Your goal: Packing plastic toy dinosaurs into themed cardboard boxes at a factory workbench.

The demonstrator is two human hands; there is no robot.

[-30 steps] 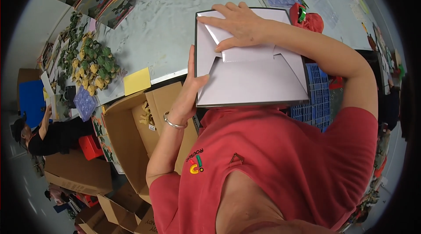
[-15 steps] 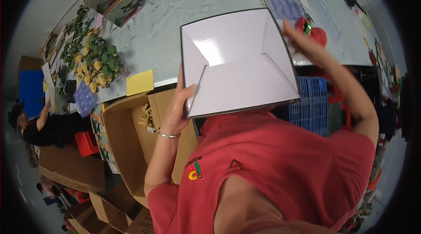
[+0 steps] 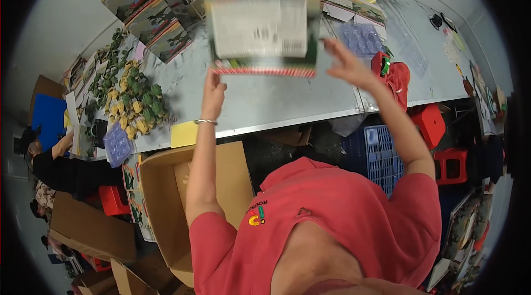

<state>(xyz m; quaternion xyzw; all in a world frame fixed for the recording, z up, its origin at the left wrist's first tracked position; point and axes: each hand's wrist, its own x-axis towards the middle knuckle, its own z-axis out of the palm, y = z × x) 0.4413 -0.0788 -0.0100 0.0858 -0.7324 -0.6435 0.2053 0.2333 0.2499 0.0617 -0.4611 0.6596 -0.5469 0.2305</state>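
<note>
A printed cardboard box (image 3: 260,62), blurred by motion, is held up over the far part of the table. The side toward me bears a white label, with a red-striped band along the bottom edge. My left hand (image 3: 213,96) grips the box at its lower left corner; some of its fingers are hidden by the box. To the right, my right hand (image 3: 349,68) has its fingers spread beside the box's edge, holding nothing.
Stacked printed boxes (image 3: 145,15) stand at the far left. Yellow artificial flowers (image 3: 133,101) and a yellow sheet (image 3: 183,134) lie on the left. An open carton (image 3: 232,167) is below the table edge, with a blue crate (image 3: 381,154) and red stools (image 3: 428,123) right. Another person (image 3: 72,165) works at far left.
The box has moved up and away from my body over the table and turned; its white inner flaps no longer show, and its printed labelled side does. Both arms have stretched forward.
</note>
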